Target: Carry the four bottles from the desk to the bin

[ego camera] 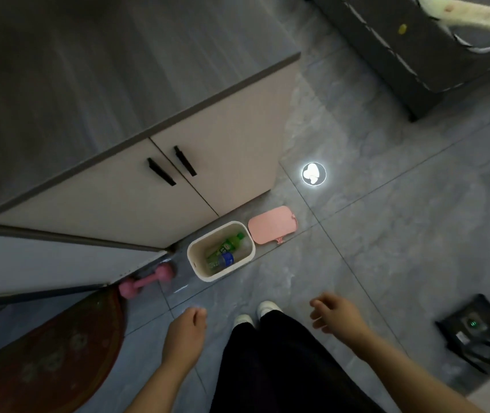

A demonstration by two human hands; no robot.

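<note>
On the floor ahead of your feet, head view: bin (221, 251), lid off, holding a green bottle (228, 246) and a clear bottle (222, 260), long axes slanting up-right. Your left hand (185, 332) and right hand (337, 318) hang loosely curled, empty; left sits nearer the bin.

We look down at the bin (221, 251) on the floor, with bottles (224, 250) lying inside. Its pink lid (272, 224) lies just beside it. Our left hand (185, 330) and right hand (337, 318) hang loose, holding nothing.
</note>
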